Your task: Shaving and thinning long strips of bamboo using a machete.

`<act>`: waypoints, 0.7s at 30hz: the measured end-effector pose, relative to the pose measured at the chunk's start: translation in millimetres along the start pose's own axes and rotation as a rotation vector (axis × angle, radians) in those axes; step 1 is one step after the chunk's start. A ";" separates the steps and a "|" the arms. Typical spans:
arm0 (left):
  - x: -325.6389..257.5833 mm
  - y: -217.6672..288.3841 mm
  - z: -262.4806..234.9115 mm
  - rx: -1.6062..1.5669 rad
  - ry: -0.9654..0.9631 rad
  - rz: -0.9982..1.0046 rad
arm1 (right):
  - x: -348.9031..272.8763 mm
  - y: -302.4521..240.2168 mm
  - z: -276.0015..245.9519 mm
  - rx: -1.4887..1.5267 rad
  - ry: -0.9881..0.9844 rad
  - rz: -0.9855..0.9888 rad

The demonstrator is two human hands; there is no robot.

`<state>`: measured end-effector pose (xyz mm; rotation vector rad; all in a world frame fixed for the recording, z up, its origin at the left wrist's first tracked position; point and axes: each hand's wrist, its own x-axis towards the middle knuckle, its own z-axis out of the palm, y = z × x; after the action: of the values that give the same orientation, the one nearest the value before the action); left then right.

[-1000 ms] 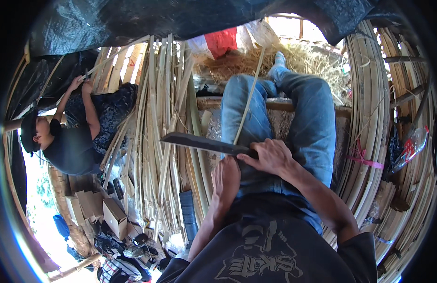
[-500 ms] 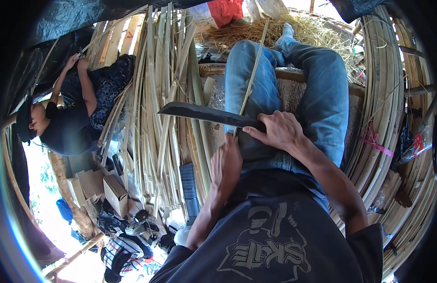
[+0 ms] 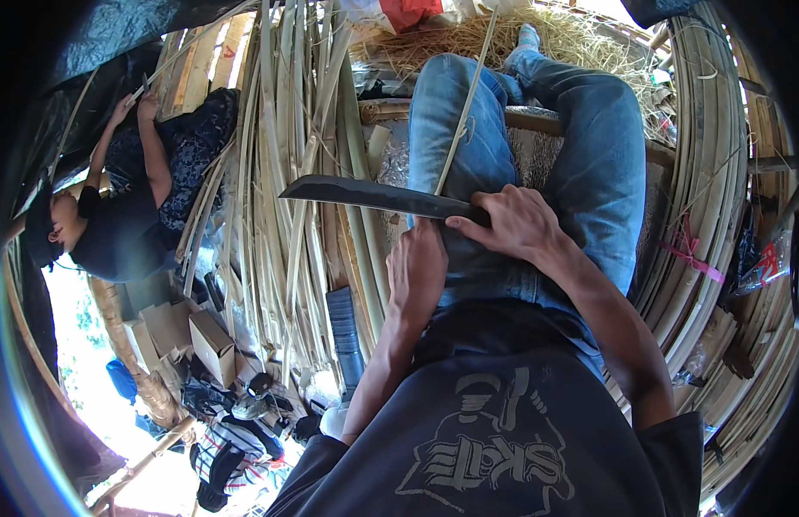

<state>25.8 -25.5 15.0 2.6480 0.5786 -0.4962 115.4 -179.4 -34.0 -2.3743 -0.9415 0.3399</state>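
In my right hand (image 3: 522, 224) is the handle of a machete (image 3: 365, 193), its long dark blade pointing left and lying across a thin bamboo strip (image 3: 465, 112). The strip runs up from the blade over my left thigh toward the straw. My left hand (image 3: 418, 269) is closed just below the blade, at the strip's near end; the knuckles hide that end. Blade and strip appear to touch, though the exact contact is hard to make out.
Long bamboo slats (image 3: 279, 172) lie to the left, and a bundle tied with pink string (image 3: 694, 258) curves along the right. A seated co-worker (image 3: 124, 215) is at far left. Cardboard boxes (image 3: 211, 346) stand below them. Straw (image 3: 580, 52) lies beyond my feet.
My left hand has moved up close under the blade. The machete has shifted slightly left, and the whole view has tilted a little.
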 end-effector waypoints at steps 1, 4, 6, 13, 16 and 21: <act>1.0 1.7 -0.8 -0.001 -0.004 -0.002 | -0.6 1.2 3.3 -0.014 0.045 -0.008; -7.4 0.5 -3.8 0.019 -0.010 -0.009 | 0.5 -5.8 -6.2 -0.004 -0.054 0.050; -11.0 -0.4 -6.0 -0.011 0.007 0.020 | -1.1 -3.9 -1.6 -0.017 -0.069 0.043; -28.0 -8.7 -3.2 -0.003 0.018 0.007 | -8.3 -4.2 2.1 -0.063 -0.068 0.036; -39.0 -15.5 0.6 -0.036 0.030 0.019 | -13.4 -4.2 5.5 -0.094 -0.035 -0.013; -53.7 -20.2 -1.0 -0.086 -0.008 -0.033 | -14.1 -7.0 -0.8 -0.089 -0.151 0.024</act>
<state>-29.0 -25.2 32.1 2.5574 0.6282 -0.4806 101.7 -185.3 -28.9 -2.4701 -1.0159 0.5020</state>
